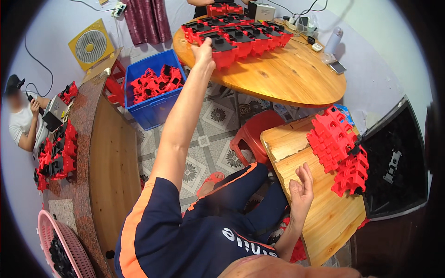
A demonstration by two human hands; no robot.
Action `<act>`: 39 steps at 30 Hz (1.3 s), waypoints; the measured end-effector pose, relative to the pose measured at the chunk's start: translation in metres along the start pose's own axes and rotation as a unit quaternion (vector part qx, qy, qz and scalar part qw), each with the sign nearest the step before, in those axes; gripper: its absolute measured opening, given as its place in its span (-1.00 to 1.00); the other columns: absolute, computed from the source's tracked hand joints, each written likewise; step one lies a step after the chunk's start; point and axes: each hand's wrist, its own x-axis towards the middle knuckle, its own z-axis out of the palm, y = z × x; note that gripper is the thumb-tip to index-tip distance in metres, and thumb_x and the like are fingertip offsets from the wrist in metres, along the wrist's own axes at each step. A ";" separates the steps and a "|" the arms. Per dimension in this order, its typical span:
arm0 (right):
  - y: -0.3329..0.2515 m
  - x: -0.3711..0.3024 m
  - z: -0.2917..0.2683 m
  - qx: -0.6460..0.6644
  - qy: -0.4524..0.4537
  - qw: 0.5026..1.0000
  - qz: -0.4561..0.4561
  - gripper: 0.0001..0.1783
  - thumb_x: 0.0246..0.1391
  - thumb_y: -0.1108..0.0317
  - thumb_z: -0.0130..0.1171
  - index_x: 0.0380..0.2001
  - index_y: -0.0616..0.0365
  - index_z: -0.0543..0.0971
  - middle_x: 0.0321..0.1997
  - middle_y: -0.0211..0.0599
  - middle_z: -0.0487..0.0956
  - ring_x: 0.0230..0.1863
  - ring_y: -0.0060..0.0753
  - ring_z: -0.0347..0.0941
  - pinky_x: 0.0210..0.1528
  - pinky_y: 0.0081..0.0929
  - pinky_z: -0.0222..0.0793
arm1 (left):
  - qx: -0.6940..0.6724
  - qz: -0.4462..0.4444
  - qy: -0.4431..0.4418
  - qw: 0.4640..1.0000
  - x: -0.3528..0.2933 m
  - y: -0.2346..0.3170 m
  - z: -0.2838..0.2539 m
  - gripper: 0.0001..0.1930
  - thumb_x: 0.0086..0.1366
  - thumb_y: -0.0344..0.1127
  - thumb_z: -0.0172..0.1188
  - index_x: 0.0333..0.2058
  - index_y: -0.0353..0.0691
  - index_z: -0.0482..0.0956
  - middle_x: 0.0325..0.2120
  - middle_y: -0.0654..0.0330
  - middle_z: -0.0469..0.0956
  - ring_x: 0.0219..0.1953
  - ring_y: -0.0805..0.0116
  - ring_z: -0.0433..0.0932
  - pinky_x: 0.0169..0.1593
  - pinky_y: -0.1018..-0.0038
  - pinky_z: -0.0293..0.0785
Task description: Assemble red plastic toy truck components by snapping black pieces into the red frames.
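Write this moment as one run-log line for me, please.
left hand: at red-and-black block on round table, grip unclear | right hand: open, over wooden board | red parts: on wooden board

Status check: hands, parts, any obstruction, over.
Left hand touching black-topped red block on round table, grip unclear. Right hand open, empty. Red parts on small table. Red chair beside it, blocking neither hand.

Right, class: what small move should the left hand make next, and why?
Perhaps have the left hand ease its grip on the red-and-black block: the block appears to rest on the round table, lined up beside similar blocks.
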 end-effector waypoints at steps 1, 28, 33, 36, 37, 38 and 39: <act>0.002 -0.002 -0.003 -0.002 0.004 1.000 0.002 -0.49 0.18 0.43 0.17 0.18 0.34 0.37 0.40 -0.11 0.19 0.28 -0.23 0.28 0.14 -0.43 0.33 | 0.000 0.036 0.044 0.998 0.001 -0.001 -0.001 -0.34 0.10 -0.42 0.28 0.18 -0.29 0.22 0.00 0.01 0.47 -0.04 0.19 0.52 0.00 0.26 0.52; 0.056 -0.044 -0.027 -0.053 0.089 0.993 0.050 -0.55 0.12 0.48 0.21 0.09 0.30 0.45 0.26 -0.11 0.35 0.09 -0.34 0.45 0.07 -0.44 0.41 | 0.194 0.049 -0.026 0.980 0.167 0.028 -0.044 -0.66 0.11 -0.18 0.29 -0.17 -0.23 0.63 -0.19 0.13 0.63 -0.21 0.29 0.62 -0.12 0.31 0.58; 0.071 -0.040 -0.074 -0.097 0.333 0.937 0.034 -0.55 0.10 0.36 0.26 0.06 0.25 0.47 0.06 -0.16 0.52 0.00 -0.38 0.48 0.00 -0.45 0.41 | 0.133 0.178 0.188 0.957 -0.028 0.046 0.017 -0.22 0.10 -0.25 0.34 0.24 -0.11 0.11 0.05 0.00 0.36 0.02 0.05 0.46 0.05 0.04 0.45; 0.074 -0.013 -0.135 -0.153 0.470 0.869 0.015 -0.54 0.13 0.39 0.25 0.07 0.29 0.42 -0.05 -0.18 0.52 -0.02 -0.42 0.45 0.02 -0.51 0.39 | 0.099 0.350 -0.016 0.931 -0.132 0.011 0.032 -0.32 0.13 -0.43 0.23 0.18 -0.27 0.08 0.00 0.01 0.32 0.05 0.13 0.37 0.05 0.19 0.46; 0.074 0.001 -0.151 -0.170 0.489 0.855 0.010 -0.54 0.12 0.38 0.26 0.05 0.29 0.42 -0.08 -0.18 0.52 -0.06 -0.42 0.45 0.00 -0.51 0.39 | 0.103 0.364 -0.086 0.922 -0.186 -0.003 0.044 -0.35 0.15 -0.44 0.20 0.18 -0.30 0.08 0.02 0.01 0.32 0.06 0.14 0.36 0.10 0.22 0.41; 0.074 0.010 -0.164 -0.174 0.494 0.852 0.009 -0.54 0.12 0.38 0.26 0.05 0.29 0.42 -0.08 -0.18 0.52 -0.06 -0.42 0.45 0.00 -0.51 0.39 | 0.089 0.372 -0.184 0.906 -0.256 -0.029 0.061 -0.55 0.19 -0.49 0.15 0.04 -0.45 0.25 -0.03 0.04 0.36 -0.05 0.22 0.40 0.06 0.23 0.41; 0.072 0.025 -0.170 -0.214 0.509 0.834 -0.013 -0.51 0.11 0.37 0.27 0.07 0.29 0.37 -0.10 -0.17 0.51 -0.10 -0.41 0.45 -0.04 -0.50 0.40 | 0.115 0.367 -0.245 0.890 -0.307 -0.050 0.069 -0.58 0.19 -0.49 0.15 0.04 -0.40 0.33 0.00 0.03 0.37 0.00 0.24 0.38 0.10 0.29 0.37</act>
